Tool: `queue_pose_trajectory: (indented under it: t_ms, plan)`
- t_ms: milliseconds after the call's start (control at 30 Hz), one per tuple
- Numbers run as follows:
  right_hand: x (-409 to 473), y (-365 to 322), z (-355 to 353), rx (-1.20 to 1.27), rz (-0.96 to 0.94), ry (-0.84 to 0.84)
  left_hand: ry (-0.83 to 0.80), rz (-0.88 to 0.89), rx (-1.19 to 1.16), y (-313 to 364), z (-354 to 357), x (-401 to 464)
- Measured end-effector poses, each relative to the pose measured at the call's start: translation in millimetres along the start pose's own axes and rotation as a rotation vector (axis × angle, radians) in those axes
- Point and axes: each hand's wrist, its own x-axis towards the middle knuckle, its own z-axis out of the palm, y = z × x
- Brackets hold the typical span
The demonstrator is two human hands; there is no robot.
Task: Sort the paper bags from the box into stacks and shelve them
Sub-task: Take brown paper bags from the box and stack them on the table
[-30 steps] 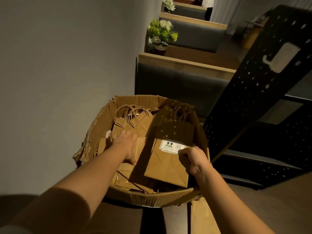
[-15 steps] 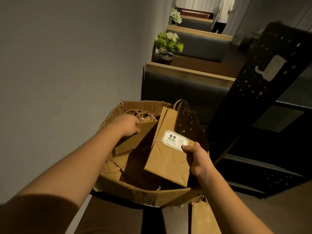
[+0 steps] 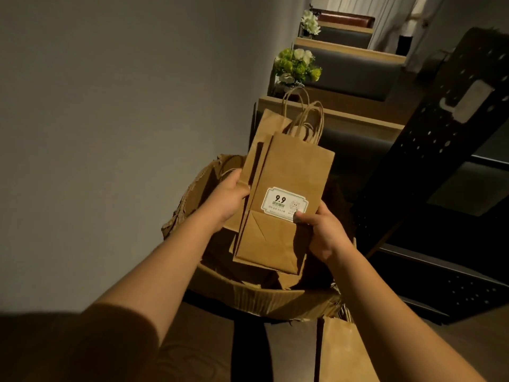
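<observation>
Above the worn cardboard box [image 3: 248,296] I hold two flat brown paper bags with twisted handles, one behind the other. The front bag [image 3: 292,172] bears a white "9.9" sticker. My right hand [image 3: 321,230] pinches its lower right edge, thumb on the sticker's corner. The second bag [image 3: 257,150] peeks out behind on the left, and my left hand [image 3: 228,199] grips its left edge. More brown bags lie dim inside the box below.
A black perforated metal shelf unit [image 3: 429,150] stands close on the right. Another brown bag [image 3: 341,351] lies at the bottom edge near my right forearm. A plain wall runs along the left. Booth seats and flower pots [image 3: 297,68] recede behind; a person stands far back.
Both hands have risen out of the box. My left hand lifted a second bag and brought it behind the stickered bag, which now stands upright and higher.
</observation>
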Motion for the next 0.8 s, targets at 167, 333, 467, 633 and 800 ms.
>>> queue_pose_trajectory:
  t_ms: [167,333,467,633,800]
  plan:
    - [2,10,4,-0.240,-0.092,0.081,0.030,-0.080,-0.119,-19,10,-12]
    - [1,11,3,-0.223,-0.157,0.225,0.142,-0.089,-0.156,-27,11,-10]
    - [-1,-2,-11,-0.266,-0.255,0.411,0.283,-0.081,-0.076,-32,-6,-8]
    - [-4,-19,-24,-0.266,-0.292,0.475,0.360,-0.060,0.049,-32,-18,-9]
    - [-11,-39,-19,-0.101,-0.257,0.289,0.268,-0.075,-0.030,-21,-13,-13]
